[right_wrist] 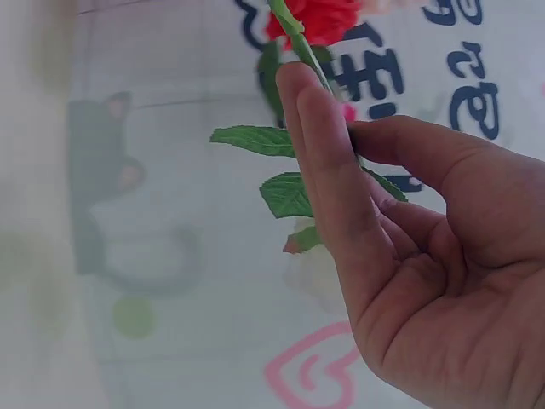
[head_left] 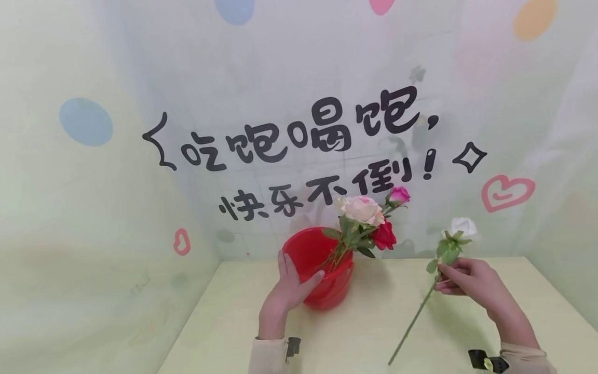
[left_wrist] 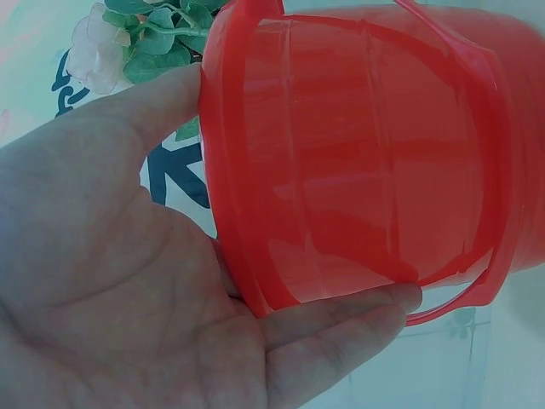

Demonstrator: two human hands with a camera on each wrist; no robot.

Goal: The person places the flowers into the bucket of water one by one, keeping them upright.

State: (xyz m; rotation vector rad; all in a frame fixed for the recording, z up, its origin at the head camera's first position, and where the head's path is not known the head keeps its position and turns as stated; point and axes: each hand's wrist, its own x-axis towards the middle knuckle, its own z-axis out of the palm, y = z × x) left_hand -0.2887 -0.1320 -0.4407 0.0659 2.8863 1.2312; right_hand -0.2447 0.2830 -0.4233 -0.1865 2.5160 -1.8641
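A red bucket (head_left: pixel 328 295) stands upright on the table, tilted nowhere that shows. My left hand (head_left: pixel 286 293) holds it from the left, thumb at the rim and fingers along the outer wall (left_wrist: pixel 366 170). Inside the bucket lean a pale pink rose (head_left: pixel 362 210), a red rose (head_left: pixel 384 236) and a magenta rose (head_left: pixel 399 195), their heads past the right rim. To the right, my right hand (head_left: pixel 478 284) pinches the green stem (right_wrist: pixel 317 61) of a white rose (head_left: pixel 462 228) just under its leaves. The bloom points up, and the stem's lower end slants down to the left.
A pale table (head_left: pixel 224 322) lies under everything. Behind it hangs a light backdrop (head_left: pixel 280 62) with black lettering, coloured dots and pink hearts. The bucket's red handle (left_wrist: pixel 451 308) hangs down along its side.
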